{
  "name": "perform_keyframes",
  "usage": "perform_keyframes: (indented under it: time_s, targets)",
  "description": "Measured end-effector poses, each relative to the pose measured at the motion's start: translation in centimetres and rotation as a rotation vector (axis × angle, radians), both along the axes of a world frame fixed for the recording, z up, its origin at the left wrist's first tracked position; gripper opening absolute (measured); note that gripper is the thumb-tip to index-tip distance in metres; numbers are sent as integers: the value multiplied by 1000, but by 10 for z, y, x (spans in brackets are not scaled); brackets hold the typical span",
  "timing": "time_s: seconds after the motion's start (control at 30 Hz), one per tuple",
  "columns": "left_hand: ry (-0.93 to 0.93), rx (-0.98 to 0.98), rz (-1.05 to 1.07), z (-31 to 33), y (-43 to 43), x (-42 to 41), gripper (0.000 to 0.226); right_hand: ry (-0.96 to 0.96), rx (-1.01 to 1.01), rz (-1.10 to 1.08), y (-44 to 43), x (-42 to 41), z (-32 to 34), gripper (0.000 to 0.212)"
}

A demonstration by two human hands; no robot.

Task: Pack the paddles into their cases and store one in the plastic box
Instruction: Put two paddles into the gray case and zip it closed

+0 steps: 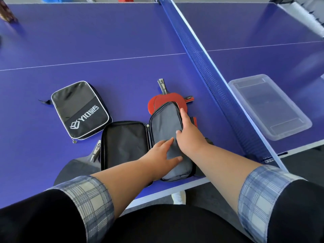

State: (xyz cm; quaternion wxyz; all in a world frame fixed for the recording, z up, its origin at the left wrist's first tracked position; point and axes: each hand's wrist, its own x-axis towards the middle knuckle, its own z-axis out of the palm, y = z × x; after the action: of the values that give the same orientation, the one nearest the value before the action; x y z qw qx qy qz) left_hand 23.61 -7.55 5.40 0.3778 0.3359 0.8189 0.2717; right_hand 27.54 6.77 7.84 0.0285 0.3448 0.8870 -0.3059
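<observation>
An open paddle case (126, 142) lies flat near the table's front edge, its grey lining showing. My left hand (163, 155) rests flat on the right half of the open case. My right hand (187, 132) grips that half's right edge. Red paddles (164, 100) lie partly under the case's far end, handles pointing away and to the right. A black paddle (77, 169) sticks out from under the case's left side. A zipped black case (79, 109) lies to the left. The clear plastic box (270, 107) stands empty beyond the net.
The blue net (206, 67) runs diagonally between the cases and the plastic box. The table's (105, 41) front edge is just under my forearms. A dark object (7, 13) sits at the far left corner.
</observation>
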Motion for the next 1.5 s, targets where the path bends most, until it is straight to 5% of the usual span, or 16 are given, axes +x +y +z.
perform_keyframes:
  time_s: [0.17,0.53,0.67,0.83,1.17,1.5]
  targets:
    - [98,-286,-135,-27,26,-6,75,-119,-25,-20,42,19,-35,76]
    - [158,-522,-195,-52,66,-20,59,-348,49,139,90,3,-71,44]
    - [226,-334,36,-41,90,-53,40,-35,5,13,125,-38,-62,24]
    - [269,-192,507,-43,122,-110,57,-67,-232,-57,167,-88,-65,48]
    - [162,-370,654,-74,155,-153,53,-101,-374,-79,180,-117,-91,24]
    - [-108,110,873,-37,191,-187,62,253,-423,-226,219,-149,-63,38]
